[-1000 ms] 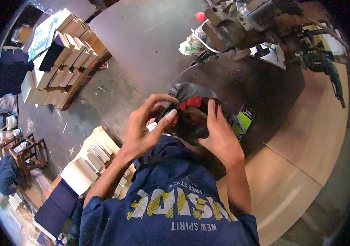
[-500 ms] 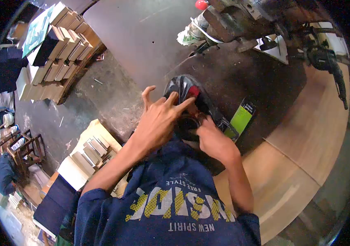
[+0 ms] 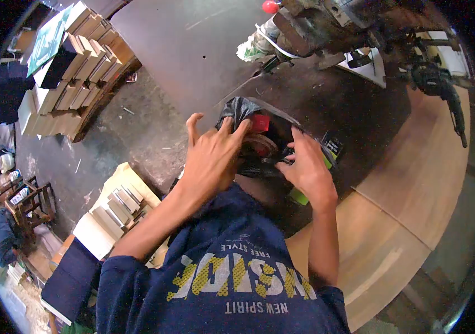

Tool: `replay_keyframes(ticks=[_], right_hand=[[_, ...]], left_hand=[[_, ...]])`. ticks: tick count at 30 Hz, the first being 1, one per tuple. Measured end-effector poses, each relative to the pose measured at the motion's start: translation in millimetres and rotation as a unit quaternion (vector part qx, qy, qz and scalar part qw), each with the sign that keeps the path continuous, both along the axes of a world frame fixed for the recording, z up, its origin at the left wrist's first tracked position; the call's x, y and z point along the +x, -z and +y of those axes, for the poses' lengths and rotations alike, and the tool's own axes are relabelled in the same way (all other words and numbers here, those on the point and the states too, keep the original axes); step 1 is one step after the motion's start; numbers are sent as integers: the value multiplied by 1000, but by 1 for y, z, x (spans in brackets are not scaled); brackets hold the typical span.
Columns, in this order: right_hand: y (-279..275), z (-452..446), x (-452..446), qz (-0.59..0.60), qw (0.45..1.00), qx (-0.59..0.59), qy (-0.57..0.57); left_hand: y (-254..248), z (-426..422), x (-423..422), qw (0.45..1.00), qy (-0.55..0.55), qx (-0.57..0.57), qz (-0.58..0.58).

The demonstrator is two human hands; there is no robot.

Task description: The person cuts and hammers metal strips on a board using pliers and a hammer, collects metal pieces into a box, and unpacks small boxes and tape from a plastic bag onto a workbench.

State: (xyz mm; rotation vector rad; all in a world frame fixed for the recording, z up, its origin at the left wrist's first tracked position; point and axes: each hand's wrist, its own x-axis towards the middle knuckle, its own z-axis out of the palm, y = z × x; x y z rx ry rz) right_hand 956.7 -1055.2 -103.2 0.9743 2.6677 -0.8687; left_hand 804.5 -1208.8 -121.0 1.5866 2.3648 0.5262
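A black plastic bag [image 3: 237, 107] lies open in front of my chest, its mouth towards me. Inside it show a red item [image 3: 260, 123] and a dark round object with a reddish rim [image 3: 261, 146]. My left hand [image 3: 215, 151] is at the bag's left edge, fingers spread, some fingertips touching the film. At the right side my right hand [image 3: 308, 166] has its thumb and fingers closed around the bag's edge. A green and black package [image 3: 332, 146] lies beyond my right hand, partly hidden by it and the bag.
Stacked books [image 3: 76, 72] stand at the upper left, more books [image 3: 116, 209] at the lower left. A dark metal machine [image 3: 332, 28] fills the upper right. A curved wooden board [image 3: 399, 222] lies at the right. A person [image 3: 0, 236] is bent over at the far left.
My right hand has moved out of the bag's middle to its right edge. The bag's mouth is wider than half a second ago, and the green package is more covered.
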Motion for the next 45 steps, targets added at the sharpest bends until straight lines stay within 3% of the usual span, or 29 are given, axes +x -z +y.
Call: replay_keyframes(ticks=[5, 8, 11, 19, 22, 24, 28, 30, 33, 35, 36, 38, 39, 40, 41, 42, 43, 45], right_hand=[[3, -5, 3, -46, 997, -60, 26], [0, -16, -4, -16, 999, -51, -1], [-3, -30, -11, -82, 993, -19, -79], [2, -41, -8, -68, 992, -75, -78], [-8, -43, -14, -72, 987, -35, -141], [-12, -45, -24, 12, 997, -50, -64], [-13, -47, -54, 123, 982, -140, -19], [7, -55, -63, 282, 944, -79, -155], [15, -66, -75, 175, 977, -22, -121], [16, -60, -85, 117, 989, 22, -90], [13, -54, -89, 117, 988, 21, -94], [3, -40, -92, 58, 989, -100, -93], [-1, -35, -88, 69, 985, -96, -122], [-6, -33, -82, 69, 985, -96, -128], [-13, -32, -74, 143, 976, -117, -118], [-21, -31, -65, 215, 960, -140, -109], [-32, -29, -56, 212, 960, -139, -118], [-58, -25, -35, 221, 951, -216, 25]], left_hand=[[-14, -20, 5, 998, -12, 8, -61], [-14, -28, 2, 995, -19, 4, -100], [-7, -35, -1, 991, -37, 55, -115], [-9, -46, -23, 986, -85, 13, -142], [-6, -48, -25, 984, -92, 23, -153], [1, -49, -25, 981, -95, 34, -163], [2, -43, -30, 952, -88, 109, -273], [1, -42, -31, 944, -89, 117, -297], [-2, -40, -36, 953, -67, 125, -268], [-11, -40, -41, 918, -26, 94, -385], [-10, -41, -41, 918, -31, 95, -385], [-7, -41, -40, 945, -52, 116, -302], [-8, -41, -38, 945, -56, 119, -301], [-9, -40, -33, 967, -69, 102, -221], [-11, -39, -28, 983, -84, 85, -140], [-13, -37, -25, 982, -93, 89, -141], [-16, -34, -23, 979, -105, 94, -147], [-21, -32, -21, 971, -123, 96, -180]])
